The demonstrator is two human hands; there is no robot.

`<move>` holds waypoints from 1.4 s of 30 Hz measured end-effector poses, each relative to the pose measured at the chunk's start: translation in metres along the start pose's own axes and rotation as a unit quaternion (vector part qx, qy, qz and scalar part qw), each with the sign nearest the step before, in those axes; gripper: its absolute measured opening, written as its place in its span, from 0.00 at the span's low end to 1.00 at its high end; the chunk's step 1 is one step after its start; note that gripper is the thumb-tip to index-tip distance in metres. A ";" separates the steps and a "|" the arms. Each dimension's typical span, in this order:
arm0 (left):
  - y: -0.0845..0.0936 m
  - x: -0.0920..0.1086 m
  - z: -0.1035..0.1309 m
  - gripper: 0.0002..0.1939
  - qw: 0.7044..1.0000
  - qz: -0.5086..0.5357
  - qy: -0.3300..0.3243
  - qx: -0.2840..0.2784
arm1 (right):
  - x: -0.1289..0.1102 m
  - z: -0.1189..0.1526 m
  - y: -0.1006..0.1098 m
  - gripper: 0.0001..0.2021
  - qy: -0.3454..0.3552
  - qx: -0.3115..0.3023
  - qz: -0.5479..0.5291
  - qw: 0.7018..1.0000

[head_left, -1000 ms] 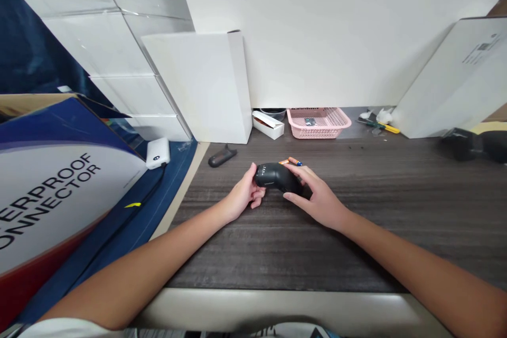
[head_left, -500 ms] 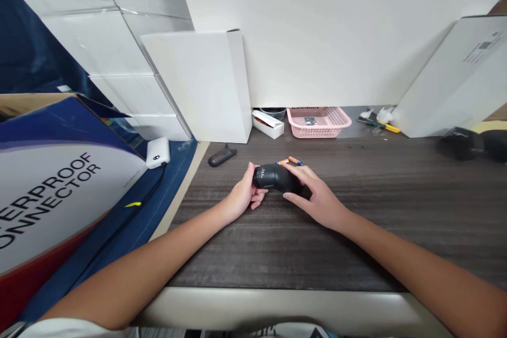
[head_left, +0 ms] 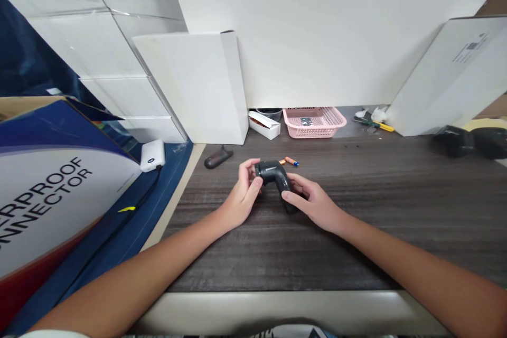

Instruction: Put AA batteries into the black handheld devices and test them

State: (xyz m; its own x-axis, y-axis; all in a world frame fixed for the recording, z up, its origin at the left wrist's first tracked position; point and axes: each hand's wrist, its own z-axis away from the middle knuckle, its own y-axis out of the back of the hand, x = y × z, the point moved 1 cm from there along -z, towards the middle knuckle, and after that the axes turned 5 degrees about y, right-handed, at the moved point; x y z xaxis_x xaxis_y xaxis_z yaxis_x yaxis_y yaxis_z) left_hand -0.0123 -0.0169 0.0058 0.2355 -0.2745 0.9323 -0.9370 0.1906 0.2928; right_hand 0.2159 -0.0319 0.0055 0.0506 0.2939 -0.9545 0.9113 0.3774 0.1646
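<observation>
Bent black device held between two hands, its ends partly covered

At far left, a printed carton runs out of frame, so the start of its lettering is lost. Behind it, stacked white boxes are cut off at the top. A small white block has a black cable at its corner; what the block is remains unclear. Next comes an upright white box, with a dark curved piece lying before it on the surface.

The left hand grasps the device's ribbed end, some fingers out of sight behind it. A small white carton hides most of its contents and part of a clear bowl. The device's printed name is too small to read. Just beyond lie two orange batteries, one partly covered by the device. The right hand grips the downward arm; whether its tip touches the surface cannot be told.

Farther right, a pink basket holds a small, unclear item. Yellow-handled tools tangle with white scraps. A leaning white box and a blurred black object are cut by the edge.
</observation>
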 end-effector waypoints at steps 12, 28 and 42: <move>0.010 0.032 0.002 0.19 0.929 -0.231 -0.287 -0.037 | -0.003 -0.009 0.008 0.24 -0.124 0.075 -0.211 0.967; 0.006 -0.005 -0.013 0.40 0.992 0.002 0.111 -0.064 | 0.003 -0.004 0.010 0.26 0.124 0.069 0.069 0.988; 0.004 0.002 -0.010 0.30 0.998 0.008 -0.048 0.045 | 0.005 -0.007 0.006 0.22 -0.097 0.017 -0.155 0.983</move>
State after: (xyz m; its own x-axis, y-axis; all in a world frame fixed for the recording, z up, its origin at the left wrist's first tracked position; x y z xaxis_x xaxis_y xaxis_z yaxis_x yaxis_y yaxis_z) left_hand -0.0133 -0.0075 0.0112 0.1992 -0.3624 0.9105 -0.9606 0.1118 0.2546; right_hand 0.2184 -0.0219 0.0030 -0.1572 -0.0053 -0.9876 0.9083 0.3918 -0.1467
